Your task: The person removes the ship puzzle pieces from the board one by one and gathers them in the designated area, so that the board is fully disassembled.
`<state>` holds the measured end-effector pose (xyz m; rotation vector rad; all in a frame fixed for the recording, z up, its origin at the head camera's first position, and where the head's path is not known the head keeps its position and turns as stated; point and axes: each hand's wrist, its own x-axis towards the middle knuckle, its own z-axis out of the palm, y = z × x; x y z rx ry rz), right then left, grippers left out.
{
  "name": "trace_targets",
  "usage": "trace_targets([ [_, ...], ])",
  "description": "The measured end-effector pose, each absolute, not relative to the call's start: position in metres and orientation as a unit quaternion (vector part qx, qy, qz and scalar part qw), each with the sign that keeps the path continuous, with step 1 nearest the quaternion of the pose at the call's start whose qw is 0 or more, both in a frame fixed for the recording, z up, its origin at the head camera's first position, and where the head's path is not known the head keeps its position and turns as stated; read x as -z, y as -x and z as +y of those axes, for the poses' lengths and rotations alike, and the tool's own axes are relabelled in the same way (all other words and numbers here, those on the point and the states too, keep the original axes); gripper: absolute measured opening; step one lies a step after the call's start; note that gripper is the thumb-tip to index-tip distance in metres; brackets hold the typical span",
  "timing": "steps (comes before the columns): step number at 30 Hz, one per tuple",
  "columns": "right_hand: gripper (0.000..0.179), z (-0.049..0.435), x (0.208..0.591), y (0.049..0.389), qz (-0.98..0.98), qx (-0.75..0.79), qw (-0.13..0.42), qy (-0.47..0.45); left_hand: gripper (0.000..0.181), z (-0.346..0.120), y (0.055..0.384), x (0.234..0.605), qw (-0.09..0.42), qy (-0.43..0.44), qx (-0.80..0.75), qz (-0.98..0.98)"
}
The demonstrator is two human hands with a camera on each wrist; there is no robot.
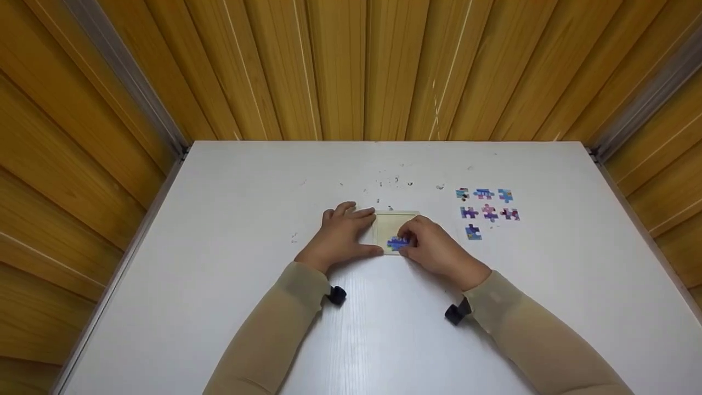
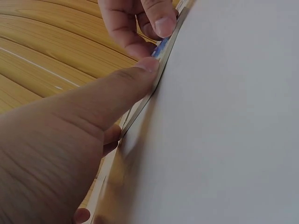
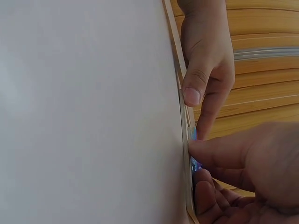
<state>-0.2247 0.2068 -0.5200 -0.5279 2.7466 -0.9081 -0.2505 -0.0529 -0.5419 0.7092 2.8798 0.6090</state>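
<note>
A small pale wooden puzzle tray [image 1: 388, 222] with a raised rim lies on the table between the hands. My left hand [image 1: 344, 233] spreads along its left side, the thumb on the near corner and a fingertip at the far corner. Low in the tray is a blue-purple patch of jigsaw puzzle pieces [image 1: 394, 244]. Over its right part, my right hand [image 1: 436, 247] pinches a puzzle piece between thumb and fingers, which partly hide it. In the right wrist view the right thumb lies along the tray rim [image 3: 184, 119], with a bit of blue [image 3: 194, 164] beside the fingers.
Several loose puzzle pieces [image 1: 490, 211] lie in rough rows on the white table [image 1: 247, 192], right of the tray. Small dark specks [image 1: 396, 180] are scattered beyond the tray. Yellow wood-patterned panels [image 1: 340, 66] stand behind the table and at both sides.
</note>
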Motion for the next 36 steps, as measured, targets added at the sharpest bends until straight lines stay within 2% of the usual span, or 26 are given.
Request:
trace_targets([
  [12, 0.014, 0.210, 0.525, 0.221, 0.909, 0.366, 0.074, 0.186, 0.093, -0.053, 0.248, 0.545, 0.060, -0.225, -0.205, 0.951],
  [19, 0.019, 0.215, 0.527, 0.222, 0.904, 0.374, 0.098, 0.182, 0.093, -0.052, 0.249, 0.545, 0.062, -0.228, -0.206, 0.950],
  [27, 0.019, 0.217, 0.525, 0.227, 0.887, 0.423, 0.099, 0.154, 0.094, -0.051, 0.248, 0.545, 0.065, -0.221, -0.208, 0.951],
  [36, 0.018, 0.226, 0.506, 0.231, 0.865, 0.470, 0.106, 0.139, 0.093, -0.051, 0.249, 0.545, 0.057, -0.221, -0.212, 0.950],
])
